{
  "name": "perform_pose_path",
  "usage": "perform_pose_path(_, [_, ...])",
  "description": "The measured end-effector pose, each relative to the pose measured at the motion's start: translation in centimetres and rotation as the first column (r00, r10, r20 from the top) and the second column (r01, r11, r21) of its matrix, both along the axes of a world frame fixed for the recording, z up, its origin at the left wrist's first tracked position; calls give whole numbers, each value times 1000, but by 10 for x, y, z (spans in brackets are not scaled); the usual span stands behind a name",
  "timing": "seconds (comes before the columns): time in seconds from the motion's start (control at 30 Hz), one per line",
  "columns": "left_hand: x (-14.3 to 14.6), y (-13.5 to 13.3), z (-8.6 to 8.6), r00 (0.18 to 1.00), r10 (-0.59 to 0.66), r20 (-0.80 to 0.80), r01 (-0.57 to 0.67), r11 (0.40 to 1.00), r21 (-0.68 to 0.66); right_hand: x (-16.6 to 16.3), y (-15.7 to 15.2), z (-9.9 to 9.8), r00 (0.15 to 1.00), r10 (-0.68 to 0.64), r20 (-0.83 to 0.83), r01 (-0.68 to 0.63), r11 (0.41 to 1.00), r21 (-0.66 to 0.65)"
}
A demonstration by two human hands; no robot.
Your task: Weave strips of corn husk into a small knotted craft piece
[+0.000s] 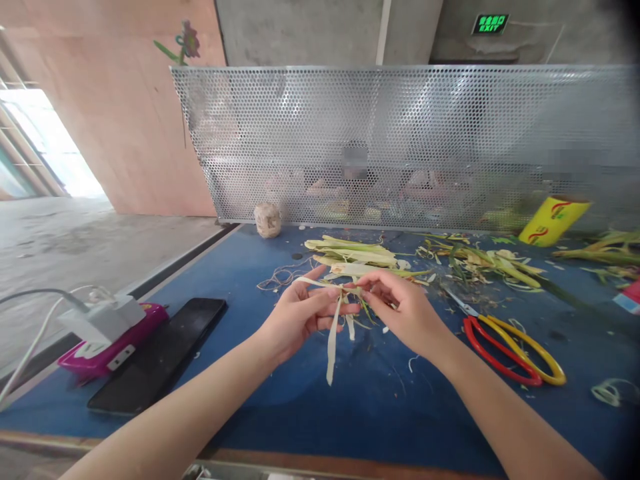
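Above the middle of the blue table, my left hand [295, 313] pinches pale strips of plant leaf [332, 350] between thumb and fingers, its other fingers partly spread behind them. One strip hangs straight down from the pinch, and another sticks out to the left over the hand. From the other side, my right hand [403, 307] has its thumb and fingertips closed on the same strips, where they cross. The exact crossing is partly hidden by the fingers. Just beyond both hands lies a pile of pale green leaf pieces [355, 253].
Red-and-yellow scissors [510, 347] lie to the right. More plant scraps [480, 260] and a yellow tube [555, 220] are beyond them. At left are a black phone [160, 353] and a magenta power strip [115, 343]. A twine ball [267, 220] stands by the perforated metal screen [320, 133].
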State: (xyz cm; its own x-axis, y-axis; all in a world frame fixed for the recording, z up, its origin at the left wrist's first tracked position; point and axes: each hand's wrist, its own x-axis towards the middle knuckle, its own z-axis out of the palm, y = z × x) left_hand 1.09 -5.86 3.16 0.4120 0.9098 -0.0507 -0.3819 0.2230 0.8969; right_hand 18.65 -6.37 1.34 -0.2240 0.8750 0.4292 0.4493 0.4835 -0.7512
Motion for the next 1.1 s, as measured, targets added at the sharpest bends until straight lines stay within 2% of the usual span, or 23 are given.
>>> perform_pose_path(0.1, [0,0,-2,1000,-7,-5,7,1000,12,0,-5,0,997,-33,77,16,977,214])
perform_pose_path(0.17, [0,1,-4,1000,4,-7,-3,1000,9,0,-9,-1,989,-43,140,-11,932,363])
perform_pose_path(0.23, [0,1,-6,1000,23,-10,-23,1000,5,-1,-13,-2,973,-38,228,-71,890,451])
perform_pose_path(0.27, [1,1,-7,999,33,-13,-33,999,3,-2,-14,-2,962,-29,271,-103,882,459])
perform_pose_path(0.33, [1,1,-8,999,48,-20,-48,999,-12,-8,-14,-3,947,-19,322,-121,905,407])
perform_pose_path(0.4, [2,0,-9,998,60,-20,-61,998,-33,-15,-13,-5,944,-26,329,-84,944,318])
perform_pose_path(0.47, [3,-1,-9,998,60,-22,-61,997,-36,-20,-12,-7,942,-46,332,-57,954,293])
perform_pose_path(0.6, [3,0,-10,997,61,-50,-60,998,37,-18,-12,-10,951,-75,299,-43,928,370])
perform_pose_path(0.67, [4,2,-12,995,88,-50,-84,994,69,-13,-12,-9,956,-44,290,-89,899,429])
perform_pose_path(0.73, [4,5,-14,993,112,-42,-108,991,76,-7,-10,-7,960,-9,280,-142,846,514])
perform_pose_path(0.8, [4,6,-16,993,115,-38,-112,991,74,-3,-7,-6,976,0,217,-118,840,529])
perform_pose_path(0.87, [4,6,-16,993,112,-45,-108,991,73,-3,-5,-6,991,-16,130,-40,907,419])
perform_pose_path(0.93, [5,6,-16,991,113,-69,-109,992,66,-5,-3,-7,997,-57,47,45,973,227])
perform_pose_path(0.97, [5,5,-16,990,116,-84,-111,992,63,-6,-2,-7,996,-94,11,92,987,128])
perform_pose_path(1.03, [5,5,-16,988,115,-107,-109,992,64,-8,0,-7,988,-146,-48,144,988,-47])
perform_pose_path(1.1, [6,4,-16,987,111,-116,-103,992,78,-9,3,-8,979,-155,-131,124,968,-216])
